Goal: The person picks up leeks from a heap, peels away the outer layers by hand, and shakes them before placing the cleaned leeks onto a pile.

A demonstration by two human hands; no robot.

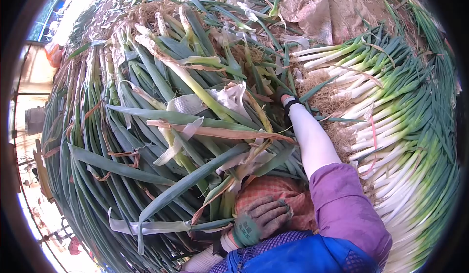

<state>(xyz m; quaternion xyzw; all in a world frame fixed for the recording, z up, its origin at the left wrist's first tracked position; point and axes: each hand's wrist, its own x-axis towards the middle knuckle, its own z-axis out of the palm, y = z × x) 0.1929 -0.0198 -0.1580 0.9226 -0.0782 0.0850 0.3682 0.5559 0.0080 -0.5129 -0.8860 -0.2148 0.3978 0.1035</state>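
Note:
My left hand (pixel 261 222), in a worn grey and green glove, rests near a red checkered cloth (pixel 268 190) at the bottom middle. Its fingers are stretched out side by side, and I see nothing held in them. My right arm, in a white sleeve and purple shirt, reaches up to the big pile of untrimmed green onions (pixel 195 92). Only the back part of my right hand (pixel 282 96), in a dark glove, shows there. Leaves hide its fingers. Long leaves and dry, peeling skins hang over the pile between both hands.
Cleaned green onions (pixel 391 111) lie in a dense row on the right, white stems and roots facing the pile. A crumpled tan sack (pixel 322 9) lies at the top among loose leaf scraps. A brown panel (pixel 41 170) stands at the far left.

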